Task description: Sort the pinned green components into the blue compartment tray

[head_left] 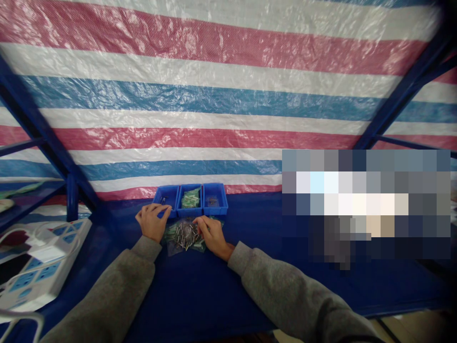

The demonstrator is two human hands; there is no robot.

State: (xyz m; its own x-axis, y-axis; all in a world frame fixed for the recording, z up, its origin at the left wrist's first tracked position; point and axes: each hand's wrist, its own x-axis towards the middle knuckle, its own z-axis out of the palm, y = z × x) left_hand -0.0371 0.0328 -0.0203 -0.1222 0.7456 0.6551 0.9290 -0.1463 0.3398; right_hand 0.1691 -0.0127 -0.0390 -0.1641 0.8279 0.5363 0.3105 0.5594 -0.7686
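Observation:
My left hand (153,223) is at the front edge of the left blue bin (174,195), thumb and fingertips drawn together; anything between them is too small to make out. A few small dark metal pieces (163,200) lie in that bin. Over the right side of a pile of short silvery metal pins (186,236), my right hand (213,235) is closed in a pinch, its fingertips at the pins. What it pinches is hidden. Clear and green plastic bags (174,247) lie under and around the pins.
The middle blue bin (190,212) holds green-and-white packets (191,197); the right bin (225,202) has small items in clear plastic. White power strips (60,271) with cables are at the left. Blue frame posts (71,195) flank the blue tabletop (200,295). A blurred-out area covers the right.

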